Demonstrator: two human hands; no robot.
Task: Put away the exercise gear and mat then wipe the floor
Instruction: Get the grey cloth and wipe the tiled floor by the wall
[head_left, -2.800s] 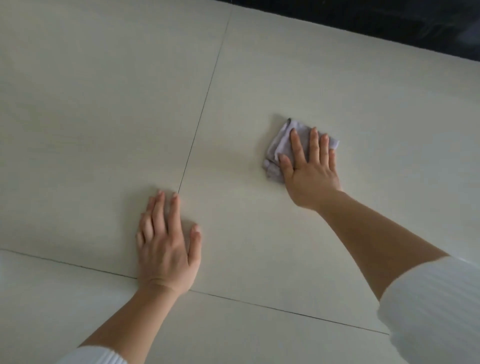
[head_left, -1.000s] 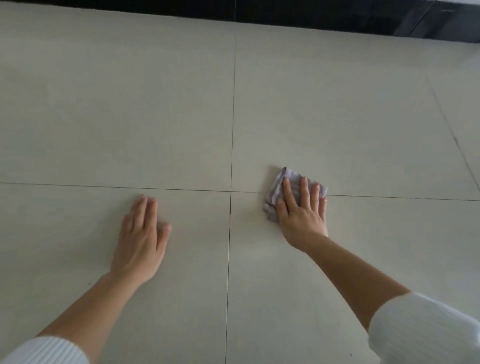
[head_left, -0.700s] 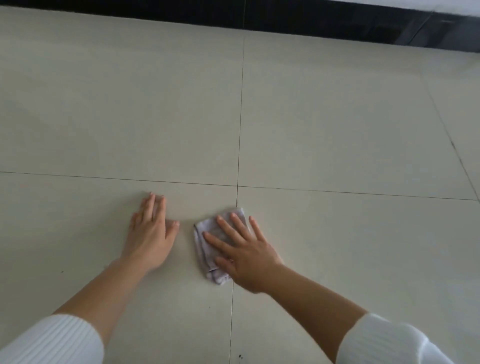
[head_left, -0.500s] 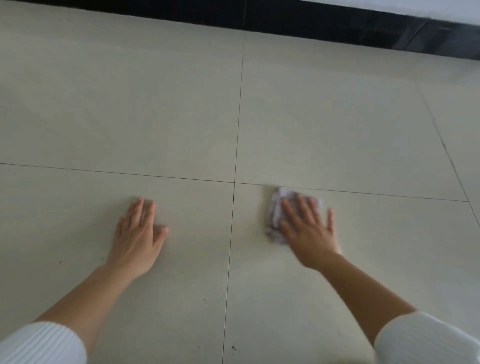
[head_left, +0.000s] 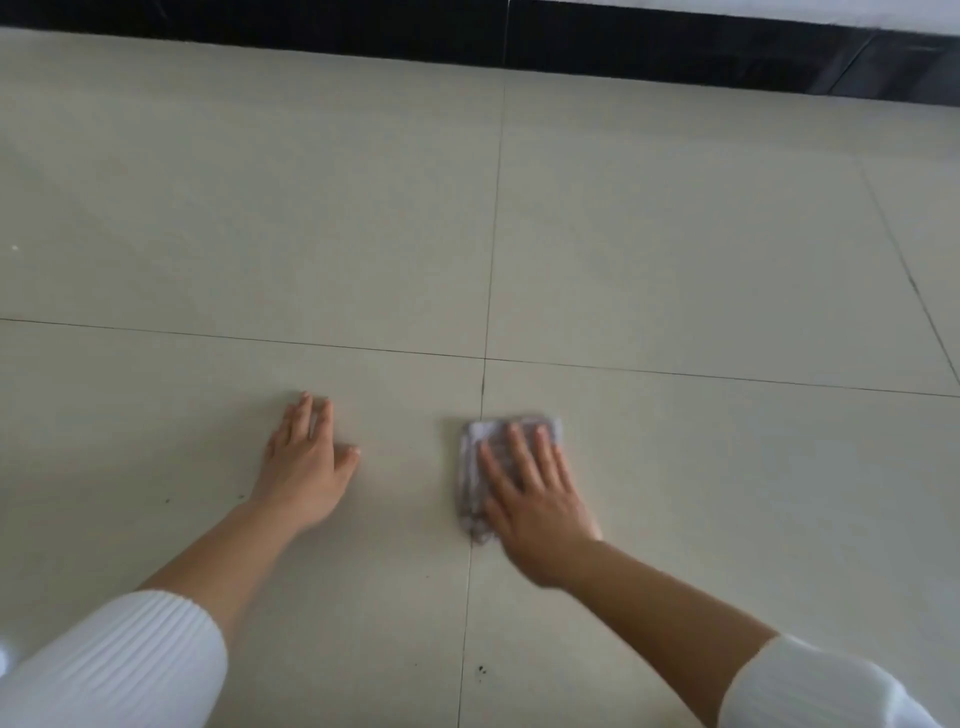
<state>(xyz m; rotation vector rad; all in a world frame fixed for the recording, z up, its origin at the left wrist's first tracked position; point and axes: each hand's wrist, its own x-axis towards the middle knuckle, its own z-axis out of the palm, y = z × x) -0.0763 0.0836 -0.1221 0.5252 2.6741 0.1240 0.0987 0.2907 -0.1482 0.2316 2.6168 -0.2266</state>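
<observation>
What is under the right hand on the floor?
A folded grey cloth lies under the right hand, flat on the tiled floor. The part of it beneath the palm is hidden.

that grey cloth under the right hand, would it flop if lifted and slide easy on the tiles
Probably floppy: the cloth looks like thin folded fabric with rumpled edges, so it would likely droop when lifted. Pushed, it probably slides easily on the smooth floor under the flat right hand.

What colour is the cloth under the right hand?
Pale lilac-grey; the cloth shows, slightly blurred, in the head view.
</observation>
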